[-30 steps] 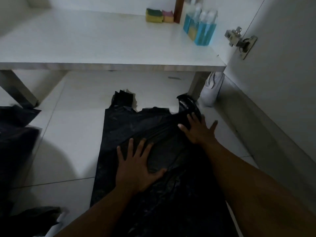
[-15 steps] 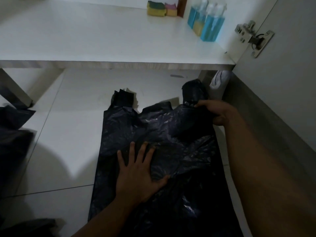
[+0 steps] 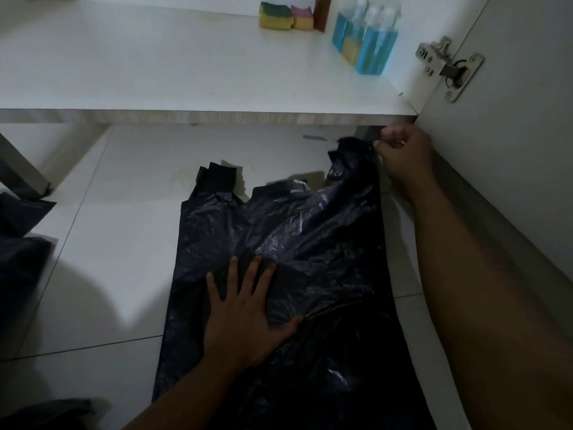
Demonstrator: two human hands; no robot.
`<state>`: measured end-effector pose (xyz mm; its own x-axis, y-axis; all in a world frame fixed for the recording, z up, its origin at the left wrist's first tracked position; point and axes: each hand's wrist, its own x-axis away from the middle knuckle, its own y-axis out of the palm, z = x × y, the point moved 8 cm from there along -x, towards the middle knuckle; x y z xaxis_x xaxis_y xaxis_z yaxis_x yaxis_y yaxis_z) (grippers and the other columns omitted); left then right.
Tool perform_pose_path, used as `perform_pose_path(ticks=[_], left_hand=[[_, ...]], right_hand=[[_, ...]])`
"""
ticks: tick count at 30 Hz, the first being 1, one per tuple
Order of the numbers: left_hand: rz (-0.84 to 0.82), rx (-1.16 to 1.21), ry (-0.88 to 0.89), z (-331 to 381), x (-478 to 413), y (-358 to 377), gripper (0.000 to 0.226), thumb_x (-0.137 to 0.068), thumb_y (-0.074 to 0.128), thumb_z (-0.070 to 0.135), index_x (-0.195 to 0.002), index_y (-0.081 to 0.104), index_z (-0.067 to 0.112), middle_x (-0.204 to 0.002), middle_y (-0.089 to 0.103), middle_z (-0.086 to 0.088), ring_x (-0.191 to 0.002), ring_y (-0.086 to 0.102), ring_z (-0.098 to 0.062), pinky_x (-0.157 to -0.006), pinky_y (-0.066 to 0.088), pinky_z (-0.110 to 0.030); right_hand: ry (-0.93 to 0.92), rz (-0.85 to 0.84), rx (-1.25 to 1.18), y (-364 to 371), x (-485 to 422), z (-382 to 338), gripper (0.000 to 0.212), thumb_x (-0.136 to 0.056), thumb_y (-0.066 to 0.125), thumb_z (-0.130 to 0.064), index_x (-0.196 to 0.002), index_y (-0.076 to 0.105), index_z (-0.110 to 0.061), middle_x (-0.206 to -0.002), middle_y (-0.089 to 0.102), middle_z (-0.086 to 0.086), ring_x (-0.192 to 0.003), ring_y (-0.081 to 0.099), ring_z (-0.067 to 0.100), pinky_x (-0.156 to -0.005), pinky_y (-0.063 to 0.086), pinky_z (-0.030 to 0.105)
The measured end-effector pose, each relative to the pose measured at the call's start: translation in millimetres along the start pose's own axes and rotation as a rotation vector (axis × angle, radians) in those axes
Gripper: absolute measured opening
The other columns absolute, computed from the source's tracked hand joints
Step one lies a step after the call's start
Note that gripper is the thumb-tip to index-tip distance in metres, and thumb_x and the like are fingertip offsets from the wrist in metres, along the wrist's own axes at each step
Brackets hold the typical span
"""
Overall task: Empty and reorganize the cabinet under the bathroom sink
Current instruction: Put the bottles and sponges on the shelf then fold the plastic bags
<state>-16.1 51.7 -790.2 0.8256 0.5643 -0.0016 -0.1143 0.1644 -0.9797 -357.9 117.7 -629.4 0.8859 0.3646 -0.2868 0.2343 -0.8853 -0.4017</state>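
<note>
A large black plastic bag (image 3: 297, 231) lies spread on the white tiled floor in front of the open cabinet. My left hand (image 3: 245, 308) presses flat on its middle with fingers spread. My right hand (image 3: 406, 153) grips the bag's far right handle and holds it raised near the cabinet's front edge. The bag's left handle (image 3: 218, 178) lies flat on the tile.
The white cabinet shelf (image 3: 155, 63) carries two sponges (image 3: 285, 17) and blue liquid bottles (image 3: 369, 41) at the back right. The open cabinet door (image 3: 511, 125) with its metal hinge (image 3: 449, 68) stands at right. More dark plastic (image 3: 21, 243) lies at left.
My right hand went from pressing flat on the bag to gripping its right handle, then pulled it up and away toward the cabinet edge. My left hand stayed pressing in place.
</note>
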Motion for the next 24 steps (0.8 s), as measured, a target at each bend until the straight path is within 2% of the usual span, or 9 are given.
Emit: perform_pose_path(ticks=[2,5,8,10,12,14,17,19,24], left_hand=[[-0.001,0.009,-0.004,0,0,0,0.101,-0.073,0.017,0.095,-0.154,0.026,0.034,-0.164,0.015,0.006,-0.152,-0.004,-0.029,-0.115,0.000,-0.067],[-0.005,0.006,-0.004,0,0,0,0.101,-0.073,0.017,0.095,-0.153,0.027,0.034,-0.164,0.014,0.006,-0.152,-0.005,-0.029,-0.115,-0.001,-0.066],[0.003,0.009,-0.002,0,0,-1,0.101,-0.073,0.017,0.095,-0.154,0.026,0.034,-0.164,0.013,0.006,-0.152,-0.006,-0.029,-0.115,-0.002,-0.066],[-0.003,0.003,-0.002,-1,0,0,0.102,-0.073,0.015,0.096,-0.154,0.023,0.035,-0.165,0.009,0.007,-0.151,-0.010,-0.028,-0.115,-0.004,-0.066],[-0.001,0.008,-0.001,0,1,-1,0.102,-0.073,0.016,0.096,-0.154,0.023,0.035,-0.165,0.008,0.007,-0.151,-0.010,-0.028,-0.115,-0.003,-0.066],[-0.002,0.015,-0.003,1,1,-1,0.102,-0.073,0.017,0.095,-0.154,0.024,0.035,-0.165,0.011,0.007,-0.152,-0.007,-0.028,-0.115,-0.002,-0.066],[-0.001,0.017,-0.002,0,-1,0,0.101,-0.073,0.018,0.095,-0.154,0.027,0.034,-0.164,0.015,0.006,-0.152,-0.003,-0.030,-0.115,0.000,-0.067],[-0.006,0.013,0.000,-1,-2,2,0.101,-0.074,0.019,0.094,-0.153,0.028,0.033,-0.164,0.016,0.005,-0.152,-0.002,-0.030,-0.115,0.000,-0.067],[0.000,0.017,-0.002,0,-1,2,0.101,-0.074,0.020,0.095,-0.153,0.029,0.032,-0.163,0.018,0.004,-0.152,0.001,-0.031,-0.114,0.002,-0.068]], right_hand=[[-0.031,0.025,0.131,-2,11,7,0.004,-0.084,0.066,-0.009,-0.086,0.063,-0.007,-0.075,0.058,0.000,-0.070,0.054,0.008,-0.059,0.038,0.002],[0.105,-0.011,0.223,0,34,45,0.022,-0.090,0.060,-0.028,-0.075,0.056,-0.012,-0.064,0.052,-0.001,-0.064,0.052,0.015,-0.059,0.041,0.021],[0.437,-0.062,0.308,7,49,90,0.063,-0.086,0.051,-0.066,-0.110,0.065,-0.010,-0.109,0.065,0.014,-0.102,0.061,0.031,-0.082,0.044,0.032],[0.598,-0.226,0.383,28,59,111,0.105,-0.065,0.044,-0.091,-0.137,0.052,-0.015,-0.141,0.050,0.014,-0.128,0.047,0.035,-0.105,0.037,0.042],[0.582,-0.323,0.343,49,64,109,0.101,-0.062,0.060,-0.082,-0.140,0.049,-0.018,-0.144,0.047,0.013,-0.131,0.044,0.035,-0.108,0.036,0.050],[0.472,-0.311,0.155,65,62,86,0.071,-0.068,0.081,-0.045,-0.126,0.058,-0.012,-0.124,0.061,0.009,-0.112,0.059,0.030,-0.096,0.049,0.043],[0.336,-0.205,-0.009,68,47,65,0.044,-0.071,0.083,-0.011,-0.106,0.059,-0.001,-0.103,0.066,0.010,-0.095,0.065,0.028,-0.078,0.054,0.032],[0.284,-0.110,-0.008,56,36,59,0.041,-0.075,0.079,-0.007,-0.107,0.053,-0.005,-0.102,0.059,0.004,-0.098,0.062,0.025,-0.079,0.049,0.028],[-0.013,0.153,0.367,22,38,26,0.034,-0.085,0.068,-0.023,-0.115,0.054,-0.014,-0.118,0.058,0.006,-0.106,0.058,0.024,-0.088,0.048,0.034]])
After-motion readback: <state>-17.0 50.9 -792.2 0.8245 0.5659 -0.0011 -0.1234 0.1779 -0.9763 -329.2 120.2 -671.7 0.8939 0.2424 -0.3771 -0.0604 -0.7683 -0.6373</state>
